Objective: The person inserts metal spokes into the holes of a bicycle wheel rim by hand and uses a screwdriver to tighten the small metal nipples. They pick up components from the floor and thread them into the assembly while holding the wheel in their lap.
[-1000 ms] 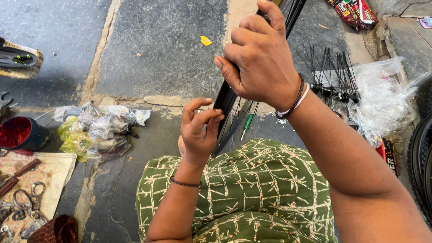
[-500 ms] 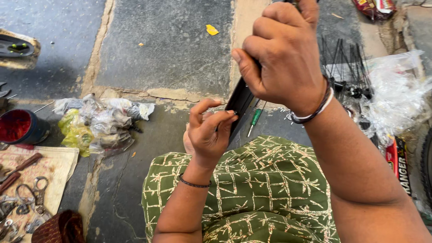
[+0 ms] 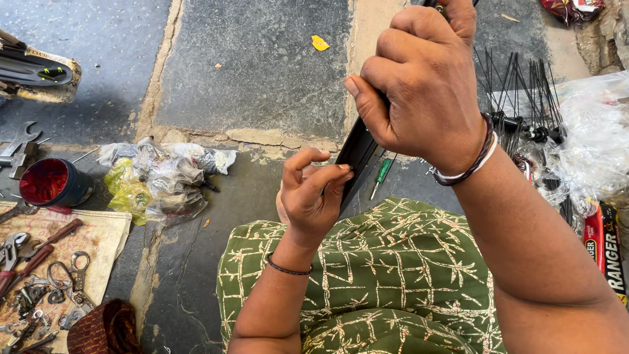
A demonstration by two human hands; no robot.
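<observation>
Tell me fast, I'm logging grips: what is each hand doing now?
Left hand: fingers curled, fingertips touching the black rim.
Right hand: closed in a fist around the black rim.

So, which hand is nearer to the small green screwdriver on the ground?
Left. The left hand is just beside the green screwdriver, touching the lower end of the black rim. The right hand grips the rim higher up, farther from the screwdriver.
</observation>
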